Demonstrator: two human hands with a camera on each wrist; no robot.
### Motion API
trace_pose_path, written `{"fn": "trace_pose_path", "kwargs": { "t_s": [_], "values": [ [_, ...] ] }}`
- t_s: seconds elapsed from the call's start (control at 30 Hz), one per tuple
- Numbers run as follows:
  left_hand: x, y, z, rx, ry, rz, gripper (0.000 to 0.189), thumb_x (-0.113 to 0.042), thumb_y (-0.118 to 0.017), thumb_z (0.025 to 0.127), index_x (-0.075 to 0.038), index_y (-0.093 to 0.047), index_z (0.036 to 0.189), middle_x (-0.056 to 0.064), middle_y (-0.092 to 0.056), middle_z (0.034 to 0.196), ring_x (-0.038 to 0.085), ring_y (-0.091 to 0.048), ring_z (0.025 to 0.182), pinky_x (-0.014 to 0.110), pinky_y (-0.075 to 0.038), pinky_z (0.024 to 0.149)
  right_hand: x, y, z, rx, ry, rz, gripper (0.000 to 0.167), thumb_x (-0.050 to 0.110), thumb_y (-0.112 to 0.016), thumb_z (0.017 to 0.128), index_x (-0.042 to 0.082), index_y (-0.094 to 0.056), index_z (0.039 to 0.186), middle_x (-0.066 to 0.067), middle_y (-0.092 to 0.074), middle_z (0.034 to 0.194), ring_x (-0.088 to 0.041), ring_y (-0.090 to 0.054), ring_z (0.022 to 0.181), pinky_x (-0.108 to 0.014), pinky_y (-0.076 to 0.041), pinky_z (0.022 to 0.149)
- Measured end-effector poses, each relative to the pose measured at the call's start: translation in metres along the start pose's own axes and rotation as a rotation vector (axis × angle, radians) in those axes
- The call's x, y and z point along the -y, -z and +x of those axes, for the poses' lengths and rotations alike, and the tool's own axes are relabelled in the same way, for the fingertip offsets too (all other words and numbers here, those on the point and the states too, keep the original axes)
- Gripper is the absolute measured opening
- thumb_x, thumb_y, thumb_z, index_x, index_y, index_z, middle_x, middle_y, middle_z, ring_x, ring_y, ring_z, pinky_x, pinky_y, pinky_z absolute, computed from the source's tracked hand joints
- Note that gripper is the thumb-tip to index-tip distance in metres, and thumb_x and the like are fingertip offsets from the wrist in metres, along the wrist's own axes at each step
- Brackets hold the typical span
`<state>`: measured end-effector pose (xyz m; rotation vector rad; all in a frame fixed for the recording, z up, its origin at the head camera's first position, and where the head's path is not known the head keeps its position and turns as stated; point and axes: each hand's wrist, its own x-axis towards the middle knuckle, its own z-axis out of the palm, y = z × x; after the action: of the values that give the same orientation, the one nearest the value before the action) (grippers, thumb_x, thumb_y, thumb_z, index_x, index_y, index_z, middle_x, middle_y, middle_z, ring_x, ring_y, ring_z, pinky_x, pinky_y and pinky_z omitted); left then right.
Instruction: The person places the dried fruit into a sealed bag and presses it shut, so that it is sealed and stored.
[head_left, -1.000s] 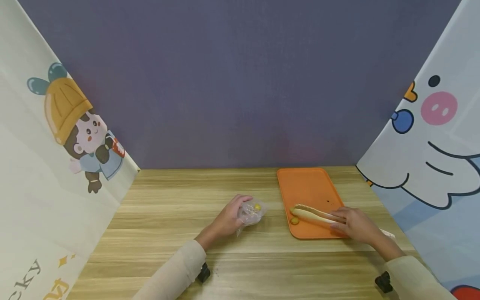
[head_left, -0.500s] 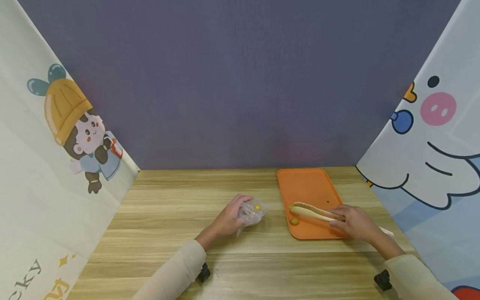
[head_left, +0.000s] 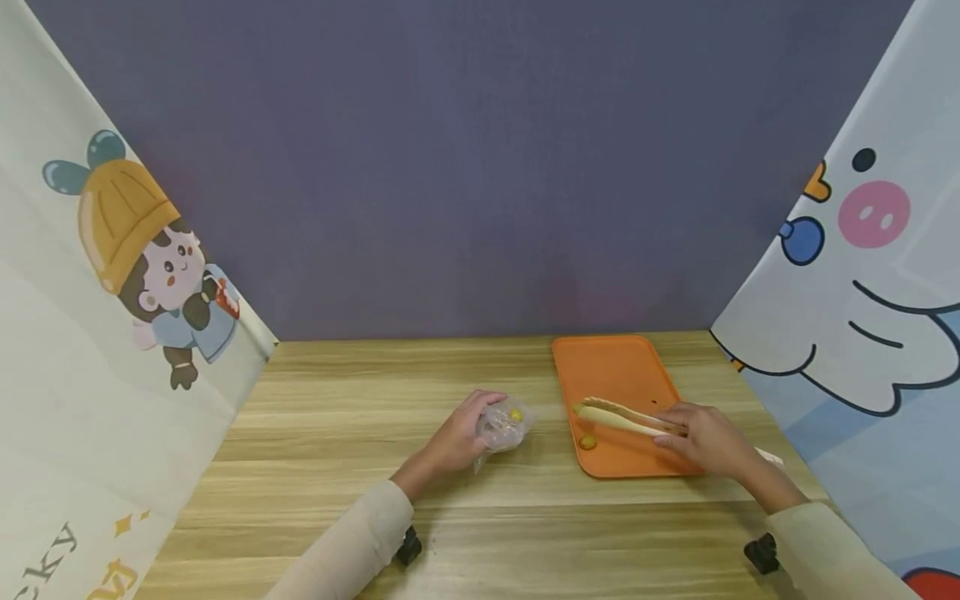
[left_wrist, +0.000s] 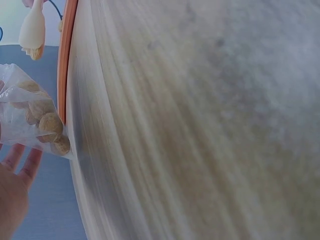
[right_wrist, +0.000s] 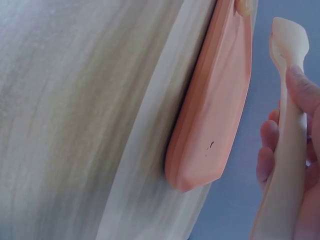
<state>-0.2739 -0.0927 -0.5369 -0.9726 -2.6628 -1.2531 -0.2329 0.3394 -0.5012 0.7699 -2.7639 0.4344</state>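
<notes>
My left hand (head_left: 459, 433) holds a clear plastic bag (head_left: 498, 429) over the wooden table. Several tan, roundish pieces (left_wrist: 50, 125) show through its film in the left wrist view. With thumb and fingers, my right hand (head_left: 708, 442) grips cream-coloured tongs (head_left: 618, 419) above an orange tray (head_left: 611, 367). A small yellowish-brown piece (head_left: 577, 408) shows at the tongs' tips; whether it is pinched I cannot tell. Another round yellowish-brown piece (head_left: 588, 442) lies on the tray near its front left corner.
Small dark specks (right_wrist: 210, 145) lie on the tray. The wooden table (head_left: 360, 383) meets a dark grey-blue wall (head_left: 450, 208) at the back. Printed cartoon panels stand at left and right.
The tongs and my right hand have risen slightly and shifted a little left over the tray. My left hand and the bag stay in place.
</notes>
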Motion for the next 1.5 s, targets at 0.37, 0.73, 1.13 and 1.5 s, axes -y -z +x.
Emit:
{"fn": "trace_pose_path", "kwargs": {
  "t_s": [0.37, 0.73, 1.13, 1.5],
  "values": [
    [-0.001, 0.0, -0.001, -0.002, -0.007, 0.002, 0.069, 0.004, -0.067, 0.081, -0.013, -0.049, 0.145, 0.004, -0.056, 0.141, 0.022, -0.055, 0.132, 0.044, -0.046, 0.114, 0.009, 0.004, 0.009, 0.007, -0.005, 0.004, 0.041, 0.024, -0.081, 0.084, 0.003, -0.075, 0.119, -0.021, -0.074, 0.113, -0.034, -0.072, 0.096, -0.048, -0.06, 0.077],
    [-0.002, 0.001, -0.001, 0.003, 0.007, -0.003, 0.067, 0.004, -0.067, 0.082, -0.013, -0.05, 0.145, 0.004, -0.056, 0.142, 0.021, -0.054, 0.133, 0.044, -0.045, 0.115, 0.016, 0.009, 0.022, -0.013, 0.025, 0.044, 0.038, 0.025, -0.08, 0.085, 0.005, -0.076, 0.117, -0.008, -0.075, 0.102, 0.001, -0.054, 0.066, -0.025, -0.05, 0.06],
    [0.0, 0.0, -0.001, -0.004, -0.004, -0.005, 0.067, 0.004, -0.066, 0.082, -0.013, -0.05, 0.145, 0.004, -0.056, 0.142, 0.02, -0.053, 0.133, 0.043, -0.045, 0.115, 0.024, 0.012, 0.038, -0.002, 0.036, 0.024, 0.04, 0.025, -0.08, 0.086, 0.005, -0.075, 0.12, -0.009, -0.075, 0.105, 0.004, -0.053, 0.067, -0.026, -0.051, 0.061],
    [0.0, 0.0, -0.002, -0.01, -0.022, 0.015, 0.067, 0.004, -0.067, 0.082, -0.012, -0.05, 0.145, 0.006, -0.056, 0.141, 0.022, -0.055, 0.132, 0.044, -0.046, 0.114, 0.032, 0.011, 0.047, -0.021, 0.072, 0.033, 0.04, 0.025, -0.08, 0.085, 0.005, -0.075, 0.119, -0.009, -0.075, 0.106, -0.001, -0.06, 0.071, -0.027, -0.054, 0.064]
  ]
}}
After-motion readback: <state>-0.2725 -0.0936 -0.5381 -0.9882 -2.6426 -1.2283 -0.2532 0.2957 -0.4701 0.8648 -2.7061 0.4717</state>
